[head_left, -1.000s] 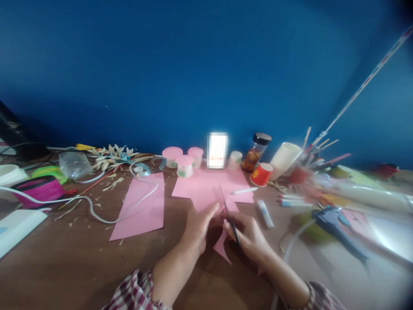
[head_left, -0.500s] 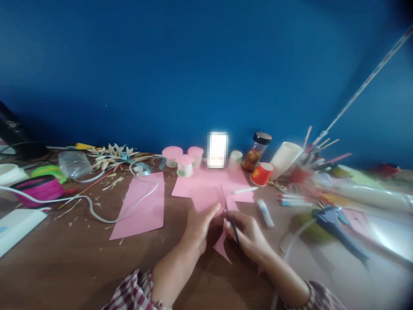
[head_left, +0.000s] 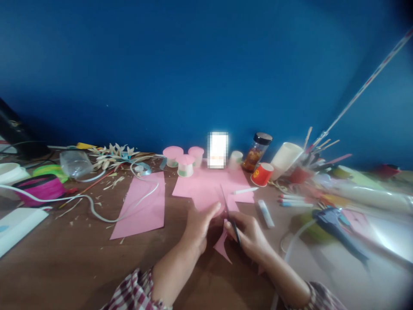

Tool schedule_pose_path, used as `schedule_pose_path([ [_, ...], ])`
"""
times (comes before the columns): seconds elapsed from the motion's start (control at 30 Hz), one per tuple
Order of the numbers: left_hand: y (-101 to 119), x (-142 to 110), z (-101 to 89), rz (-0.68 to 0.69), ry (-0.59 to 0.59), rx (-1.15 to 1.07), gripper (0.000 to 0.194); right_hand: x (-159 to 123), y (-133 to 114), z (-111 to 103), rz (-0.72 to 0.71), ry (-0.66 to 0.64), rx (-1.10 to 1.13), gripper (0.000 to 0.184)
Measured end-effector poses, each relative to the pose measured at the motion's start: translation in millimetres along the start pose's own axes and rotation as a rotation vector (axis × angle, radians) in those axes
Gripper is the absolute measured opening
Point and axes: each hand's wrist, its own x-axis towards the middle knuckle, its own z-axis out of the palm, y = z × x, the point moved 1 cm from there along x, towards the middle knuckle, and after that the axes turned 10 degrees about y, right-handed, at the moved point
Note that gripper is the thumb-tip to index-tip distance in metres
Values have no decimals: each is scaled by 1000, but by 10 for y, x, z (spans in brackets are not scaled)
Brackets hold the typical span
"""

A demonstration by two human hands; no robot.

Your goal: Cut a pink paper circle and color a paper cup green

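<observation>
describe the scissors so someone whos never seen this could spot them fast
Below the blue wall lies a brown table, with the person's right hand over it. The scissors are in that hand, narrow blades pointing towards the wall. Their dark handle sets them apart from the pink paper around them.

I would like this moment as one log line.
left hand: holds pink paper | right hand: holds scissors | beyond hands: red cup, lidded jar

A brown table [head_left: 129, 267] bears pink paper [head_left: 142, 211] and a white tube [head_left: 266, 214].
</observation>
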Motion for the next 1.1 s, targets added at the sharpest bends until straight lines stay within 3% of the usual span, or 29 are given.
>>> schedule_pose_path([
  [1.1, 6, -12, 2, 34, -3, 15, 42, -14, 22, -2, -8, 13, 7, 34],
])
